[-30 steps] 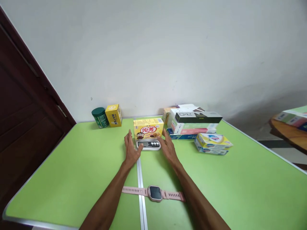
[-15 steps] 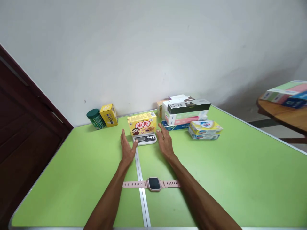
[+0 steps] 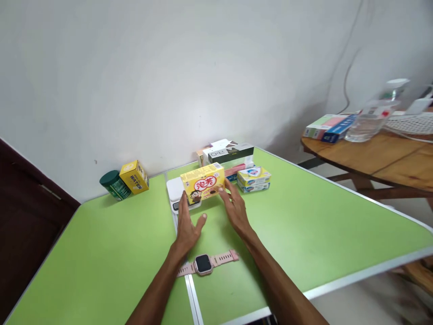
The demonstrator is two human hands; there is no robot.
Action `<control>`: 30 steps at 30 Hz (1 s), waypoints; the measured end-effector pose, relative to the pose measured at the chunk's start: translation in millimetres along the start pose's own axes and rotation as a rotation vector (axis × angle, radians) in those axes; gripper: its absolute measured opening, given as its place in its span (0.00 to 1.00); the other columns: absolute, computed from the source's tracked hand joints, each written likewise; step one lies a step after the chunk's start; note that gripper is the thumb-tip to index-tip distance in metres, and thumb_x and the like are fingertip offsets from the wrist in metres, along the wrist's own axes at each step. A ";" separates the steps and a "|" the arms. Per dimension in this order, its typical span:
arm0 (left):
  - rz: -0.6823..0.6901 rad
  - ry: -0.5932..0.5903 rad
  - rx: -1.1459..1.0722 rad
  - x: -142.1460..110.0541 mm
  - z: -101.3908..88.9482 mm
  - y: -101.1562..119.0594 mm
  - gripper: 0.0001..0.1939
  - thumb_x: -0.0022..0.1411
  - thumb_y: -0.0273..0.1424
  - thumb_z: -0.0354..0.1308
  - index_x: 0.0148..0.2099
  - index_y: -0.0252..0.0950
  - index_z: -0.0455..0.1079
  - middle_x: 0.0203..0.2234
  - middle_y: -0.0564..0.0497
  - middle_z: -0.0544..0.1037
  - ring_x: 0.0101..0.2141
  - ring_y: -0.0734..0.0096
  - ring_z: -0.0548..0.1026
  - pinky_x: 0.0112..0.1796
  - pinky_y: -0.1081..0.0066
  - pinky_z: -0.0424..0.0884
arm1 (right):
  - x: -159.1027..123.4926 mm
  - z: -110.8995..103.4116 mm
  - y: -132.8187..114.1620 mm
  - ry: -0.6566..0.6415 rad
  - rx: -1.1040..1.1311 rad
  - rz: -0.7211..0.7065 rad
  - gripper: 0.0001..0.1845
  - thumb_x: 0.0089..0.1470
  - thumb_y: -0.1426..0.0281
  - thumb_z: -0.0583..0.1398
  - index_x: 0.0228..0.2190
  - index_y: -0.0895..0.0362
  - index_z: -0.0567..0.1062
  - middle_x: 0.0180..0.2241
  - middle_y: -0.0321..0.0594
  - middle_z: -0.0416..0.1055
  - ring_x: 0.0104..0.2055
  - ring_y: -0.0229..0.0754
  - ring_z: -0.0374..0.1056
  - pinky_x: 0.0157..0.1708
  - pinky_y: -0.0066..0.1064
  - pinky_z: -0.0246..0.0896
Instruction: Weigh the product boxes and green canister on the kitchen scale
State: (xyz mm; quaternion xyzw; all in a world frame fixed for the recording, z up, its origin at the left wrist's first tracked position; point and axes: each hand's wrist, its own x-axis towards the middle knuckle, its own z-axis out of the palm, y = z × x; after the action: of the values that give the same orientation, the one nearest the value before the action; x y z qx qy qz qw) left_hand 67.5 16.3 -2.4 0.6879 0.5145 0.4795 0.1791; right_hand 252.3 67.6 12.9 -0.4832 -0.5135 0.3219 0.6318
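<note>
A yellow snack box (image 3: 204,181) with a red-ringed label is raised and tilted, in front of a white kitchen scale (image 3: 175,189) that it partly covers. My right hand (image 3: 235,205) grips the box's right end, thumb on the front face and fingers round the side. Against its left end rest the fingers of my left hand (image 3: 187,228); the left thumb sticks out apart from the box. Nearer to me a pink smartwatch (image 3: 203,264) lies face up with its strap spread, its left end partly behind my left forearm.
On the green table (image 3: 111,253), a green canister (image 3: 115,185) and a yellow cube-shaped box (image 3: 135,177) stand at the left back. Stacked cartons (image 3: 232,155) and soap boxes (image 3: 254,179) are at the back right. A wooden table (image 3: 368,151) at right holds boxes and a clear bottle (image 3: 367,124).
The yellow snack box has come up off the scale and moved right between my hands. My view has turned right, bringing more of the wooden table into sight.
</note>
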 end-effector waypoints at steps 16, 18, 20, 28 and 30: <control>-0.159 -0.303 -0.107 16.1 59.1 2.9 0.57 0.58 0.43 0.69 0.78 0.33 0.43 0.77 0.34 0.46 0.76 0.43 0.44 0.73 0.45 0.50 | 11.3 -45.5 62.9 0.153 -0.426 -0.118 0.40 0.62 0.46 0.54 0.64 0.61 0.67 0.60 0.62 0.69 0.66 0.65 0.60 0.65 0.65 0.55; -0.175 -0.313 -0.103 22.2 60.1 3.3 0.58 0.57 0.44 0.69 0.78 0.31 0.43 0.77 0.32 0.46 0.76 0.42 0.44 0.73 0.44 0.49 | 12.1 -49.0 63.0 0.134 -0.457 -0.139 0.41 0.62 0.46 0.53 0.63 0.63 0.66 0.59 0.64 0.68 0.65 0.66 0.61 0.64 0.65 0.56; -0.199 -0.351 -0.096 22.2 57.6 5.7 0.59 0.57 0.45 0.69 0.78 0.29 0.41 0.77 0.32 0.44 0.76 0.42 0.42 0.73 0.45 0.47 | 9.1 -53.2 60.5 0.147 -0.492 -0.170 0.43 0.61 0.45 0.54 0.63 0.67 0.66 0.59 0.68 0.68 0.64 0.68 0.61 0.64 0.67 0.56; -0.040 0.014 -0.108 10.0 -23.3 -12.7 0.36 0.67 0.40 0.62 0.72 0.41 0.58 0.61 0.39 0.73 0.58 0.51 0.75 0.59 0.50 0.74 | -21.0 -16.6 -15.3 0.112 -0.432 -0.397 0.26 0.66 0.56 0.55 0.60 0.55 0.71 0.56 0.58 0.71 0.59 0.62 0.68 0.55 0.59 0.69; -0.086 0.237 -0.021 15.2 -56.1 -40.5 0.31 0.67 0.38 0.61 0.69 0.40 0.62 0.54 0.39 0.75 0.53 0.54 0.77 0.55 0.51 0.75 | -30.8 23.7 -36.7 -0.046 -0.323 -0.422 0.21 0.67 0.57 0.56 0.56 0.53 0.74 0.53 0.54 0.74 0.56 0.59 0.71 0.55 0.56 0.69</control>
State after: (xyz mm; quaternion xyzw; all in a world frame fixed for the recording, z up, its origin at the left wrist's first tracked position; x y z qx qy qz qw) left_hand -1.5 32.3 1.6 0.6017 0.5562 0.5548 0.1446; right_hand 218.0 34.5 37.2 -0.4524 -0.6619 0.1079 0.5879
